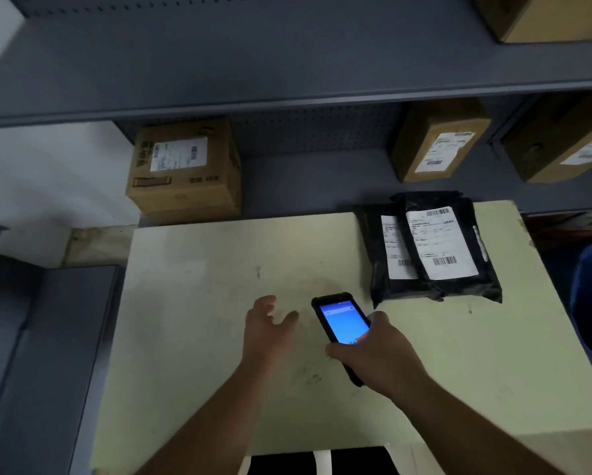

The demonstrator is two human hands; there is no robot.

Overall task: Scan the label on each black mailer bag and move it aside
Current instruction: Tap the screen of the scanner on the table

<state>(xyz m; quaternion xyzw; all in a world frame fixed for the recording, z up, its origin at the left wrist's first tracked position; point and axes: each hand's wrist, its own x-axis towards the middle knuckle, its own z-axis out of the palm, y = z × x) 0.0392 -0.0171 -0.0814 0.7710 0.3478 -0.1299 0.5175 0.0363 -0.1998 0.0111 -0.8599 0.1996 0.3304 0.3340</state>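
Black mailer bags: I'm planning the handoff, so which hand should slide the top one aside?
Probably the left hand: it is open and empty, while the right hand holds the scanner.

Two black mailer bags (435, 245) are wearing white labels (441, 243) striped with black barcodes. The pale yellow-green table (202, 303) is showing dark smudges. The black scanner (342, 329) is glowing blue. Brown boxes (184, 169) are sitting on grey shelves (253, 63).
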